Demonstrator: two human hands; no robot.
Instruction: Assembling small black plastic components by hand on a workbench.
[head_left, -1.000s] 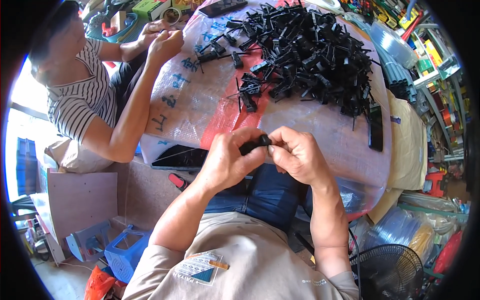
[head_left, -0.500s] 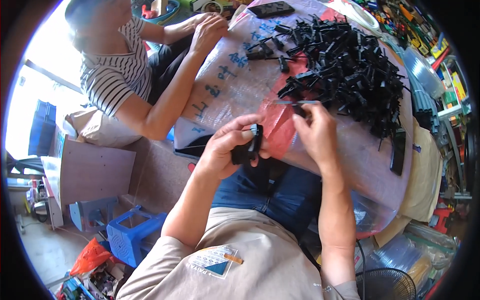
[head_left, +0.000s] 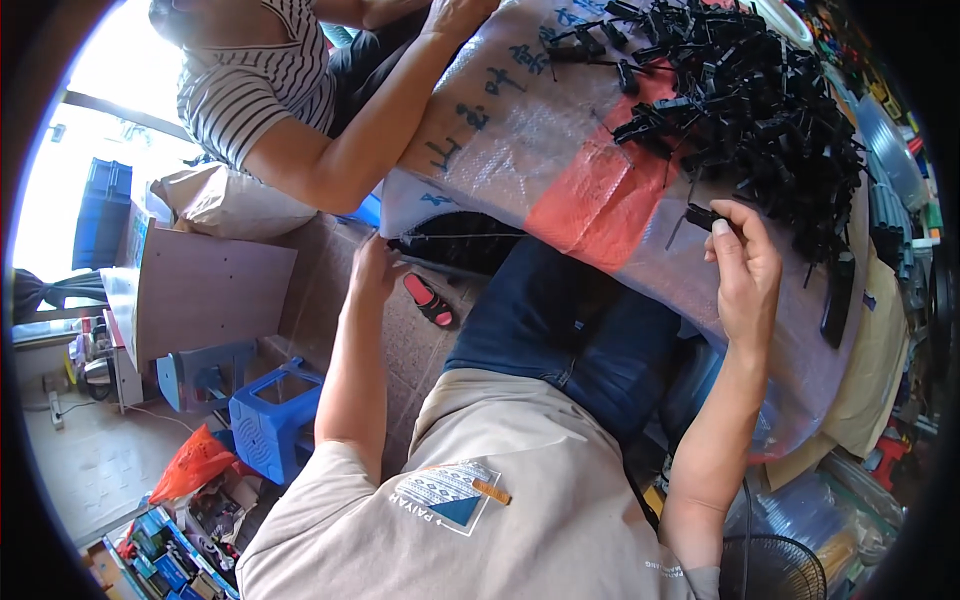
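Note:
My right hand, raised above the table's near side, pinches a small black plastic part between thumb and fingers. Thin dark stems stick out beside that part. Just beyond it lies a big heap of similar black plastic parts on the table. My left hand is down at the left, beside a black bin or bag under the table's edge. Its fingers are blurred and partly hidden, and I see nothing held in it.
Clear plastic sheeting with a red band covers the table. Across at the left, a person in a striped top rests an arm by the table edge. A blue stool, a slipper and a wooden cabinet stand or lie leftward.
My left hand has moved left and down to the black bin, and the black piece it held is out of sight. My right hand has shifted right with a black part. The view has shifted.

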